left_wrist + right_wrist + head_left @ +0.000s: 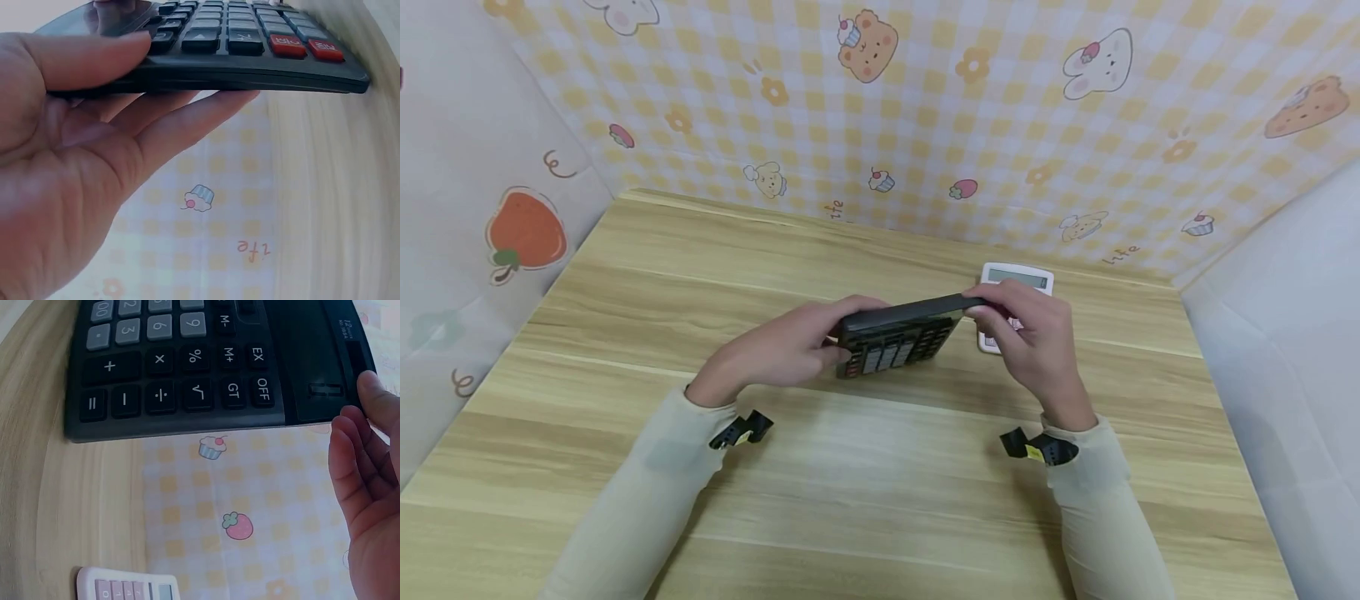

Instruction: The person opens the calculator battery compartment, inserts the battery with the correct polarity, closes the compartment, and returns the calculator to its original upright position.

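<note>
Both hands hold a large black calculator [898,342] tilted up on edge over the wooden table, its keys facing the person. My left hand [790,342] grips its left side; in the left wrist view the thumb [94,59] lies on the front and the fingers run behind. My right hand [1026,333] pinches the upper right corner between thumb and fingers. Grey, black and red keys show in the wrist views. A smaller white calculator [1018,275] with pinkish keys lies behind the right hand, partly hidden by it.
The wooden table [865,483] has a yellow checked cloth [820,125] with cartoon prints hanging at its back edge. White cloth walls [1292,317] stand at the left and right sides. A black band with a small device [1037,447] sits on each wrist.
</note>
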